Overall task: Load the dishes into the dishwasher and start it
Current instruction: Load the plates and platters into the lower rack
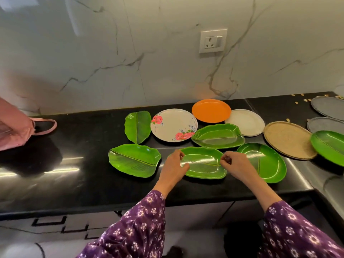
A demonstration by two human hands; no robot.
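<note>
Several plates lie on a black counter [74, 183]. A green leaf-shaped plate [202, 162] sits at the front middle. My left hand [174, 168] grips its left edge and my right hand [236, 164] pinches its right edge. Around it lie other green leaf plates: one to the left [134, 160], one at the back left [137, 126], one behind [218, 135] and one to the right [266, 161]. Behind these lie a floral plate [172, 125], an orange plate [211, 110], a white plate [246, 121] and a tan plate [289, 139]. No dishwasher shows in view.
Two grey plates [328, 108] and another green plate [329, 146] lie at the far right, with small scraps scattered near them. A pink bag [16, 127] rests at the counter's left end. A wall socket [213, 40] sits on the marble backsplash. Cabinet fronts run below the counter.
</note>
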